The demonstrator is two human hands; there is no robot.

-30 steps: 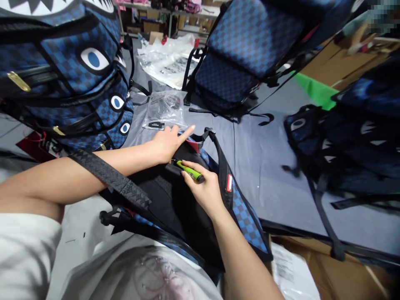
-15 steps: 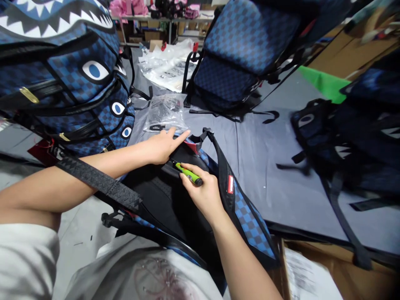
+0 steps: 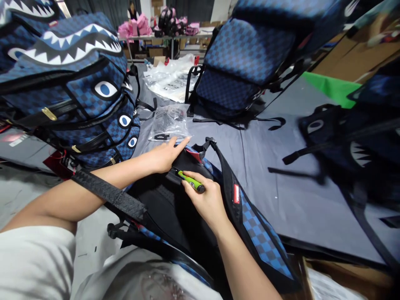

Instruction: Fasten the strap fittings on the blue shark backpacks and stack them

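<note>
A blue checkered backpack (image 3: 250, 221) lies open-backed in front of me, its black padded back panel (image 3: 168, 208) facing up. My left hand (image 3: 165, 154) rests on the top edge of this bag, forefinger stretched out, the other fingers curled against the fabric. My right hand (image 3: 204, 198) is closed round a small green-handled tool (image 3: 192, 182) whose tip points at the seam beside my left hand. A black textured shoulder strap (image 3: 109, 193) crosses under my left forearm.
A stack of shark-face backpacks (image 3: 71, 91) rises at the left. More blue checkered backpacks (image 3: 246, 62) stand behind and at the right (image 3: 353, 146). A clear plastic bag (image 3: 167, 121) lies on the grey table (image 3: 281, 187). A person stands at far tables (image 3: 133, 12). Cardboard boxes (image 3: 343, 271) are below right.
The view has tilted up, showing more of the room behind. Both hands keep their places on the bag, and the right hand still holds the green tool at the seam.
</note>
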